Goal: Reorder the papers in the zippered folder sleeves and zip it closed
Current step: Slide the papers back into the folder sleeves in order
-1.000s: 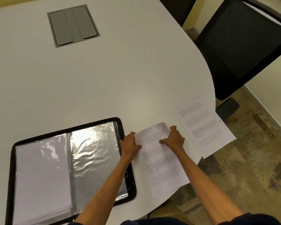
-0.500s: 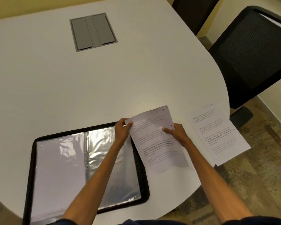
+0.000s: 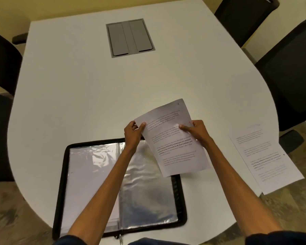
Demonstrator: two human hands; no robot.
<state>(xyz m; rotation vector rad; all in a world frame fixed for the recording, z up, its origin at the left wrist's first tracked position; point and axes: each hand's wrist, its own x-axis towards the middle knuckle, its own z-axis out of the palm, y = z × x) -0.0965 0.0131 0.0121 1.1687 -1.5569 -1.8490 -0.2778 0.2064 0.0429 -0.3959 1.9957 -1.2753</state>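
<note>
A black zippered folder (image 3: 60,183) lies open on the white table (image 3: 78,94), its clear plastic sleeves (image 3: 145,191) showing; the left sleeves hold white paper. I hold a printed sheet (image 3: 175,147) numbered 9 in the air above the folder's upper right corner. My left hand (image 3: 132,133) pinches its left edge, thumb on top. My right hand (image 3: 196,131) grips its right edge, thumb across the text. A second printed sheet (image 3: 265,160) lies at the table's right edge, partly overhanging it.
A grey cable hatch (image 3: 130,38) is set into the table's far middle. Black office chairs stand at the right (image 3: 290,73), far right (image 3: 244,16) and left (image 3: 2,62). The folder's zipper pull (image 3: 121,240) hangs at the near edge.
The sheet that lay on the table beside the folder has been lifted by both hands and now hangs over the folder's right corner. The camera view has shifted.
</note>
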